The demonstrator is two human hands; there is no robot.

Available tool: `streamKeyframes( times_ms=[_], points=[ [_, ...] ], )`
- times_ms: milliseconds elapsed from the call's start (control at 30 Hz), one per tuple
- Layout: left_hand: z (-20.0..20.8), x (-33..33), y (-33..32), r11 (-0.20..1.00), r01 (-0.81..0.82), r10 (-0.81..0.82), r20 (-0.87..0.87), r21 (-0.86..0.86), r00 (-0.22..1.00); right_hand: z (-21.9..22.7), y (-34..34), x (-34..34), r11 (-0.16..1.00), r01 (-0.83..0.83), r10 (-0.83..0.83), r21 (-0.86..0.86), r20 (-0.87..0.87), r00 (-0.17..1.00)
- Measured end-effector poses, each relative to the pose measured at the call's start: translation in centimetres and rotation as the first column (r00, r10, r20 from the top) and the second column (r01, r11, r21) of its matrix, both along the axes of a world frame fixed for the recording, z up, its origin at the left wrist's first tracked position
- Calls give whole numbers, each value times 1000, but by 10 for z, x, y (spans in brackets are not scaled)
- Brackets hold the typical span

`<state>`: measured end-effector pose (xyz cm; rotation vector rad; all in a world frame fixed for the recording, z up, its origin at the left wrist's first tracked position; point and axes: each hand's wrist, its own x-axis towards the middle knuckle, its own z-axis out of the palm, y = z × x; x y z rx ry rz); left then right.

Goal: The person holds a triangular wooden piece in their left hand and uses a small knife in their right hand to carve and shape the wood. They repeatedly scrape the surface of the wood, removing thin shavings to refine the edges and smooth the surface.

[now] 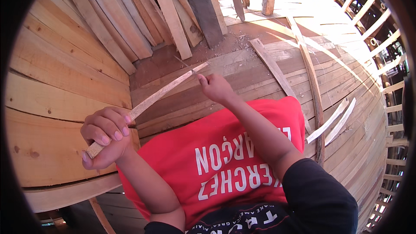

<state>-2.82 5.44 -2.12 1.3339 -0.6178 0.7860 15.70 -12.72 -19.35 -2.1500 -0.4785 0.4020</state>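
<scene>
My left hand [106,132] is wrapped round the near end of a pale, narrow wooden strip [162,92]. The strip slants up and away to the right. Close to its far end, my right hand [216,88] is closed in a fist. From that fist a thin, dark knife blade [183,62] seems to cross the strip, its tip showing beyond the wood; the fingers hide the handle. Red cloth [160,160] with white lettering covers my lap, under both forearms.
Long planks [117,21] lean at the upper left beside a plank wall [56,104]. Narrow battens [305,60] lie across the slatted floor [346,125] on the right, with two pale curved strips [340,121] near them. Wood shavings are scattered by the leaning planks. A slatted railing [392,89] bounds the far right.
</scene>
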Motion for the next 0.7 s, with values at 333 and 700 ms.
streamKeyframes(
  times_ms=[333, 700],
  points=[
    [9, 4, -8, 997, 63, -61, -35, 50, 998, 42, 9, -14, 998, -66, 66, -8, -53, 996],
    [19, 18, -9, 928, 328, -328, -31, 177, 944, 6, -12, 17, 986, 27, -26, -165, 5, 1000]
  ],
)
